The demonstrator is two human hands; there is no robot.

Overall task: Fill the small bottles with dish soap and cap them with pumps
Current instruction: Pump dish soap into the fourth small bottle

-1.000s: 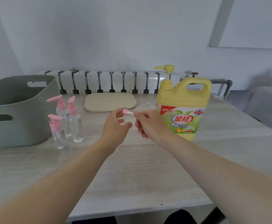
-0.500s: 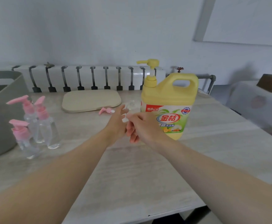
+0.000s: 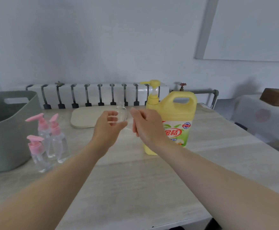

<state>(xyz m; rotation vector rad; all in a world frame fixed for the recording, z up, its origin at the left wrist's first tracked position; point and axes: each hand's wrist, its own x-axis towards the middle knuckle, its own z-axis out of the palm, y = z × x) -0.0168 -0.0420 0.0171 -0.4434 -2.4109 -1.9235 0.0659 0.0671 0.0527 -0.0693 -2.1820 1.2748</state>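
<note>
A small clear bottle (image 3: 122, 112) with no cap stands upright in the curled fingers of my left hand (image 3: 109, 127), just in front of the beige mat. My right hand (image 3: 144, 126) hovers close to its right with loosely curled fingers and nothing in it. Directly behind the right hand stands the big yellow dish soap jug (image 3: 177, 117) with its yellow pump on top. Three small clear bottles with pink pumps (image 3: 52, 135) stand grouped at the left. The loose pink pump is not in sight.
A grey plastic basket (image 3: 6, 130) fills the left edge of the wooden table (image 3: 135, 180). A beige mat (image 3: 85, 117) lies at the back, before a white radiator (image 3: 94, 95). A covered surface with a brown box (image 3: 276, 98) is at the far right.
One second ago both hands pinched a pink pump; half a second ago it lay on the table. Now it is out of sight and my left hand holds the uncapped bottle higher.
</note>
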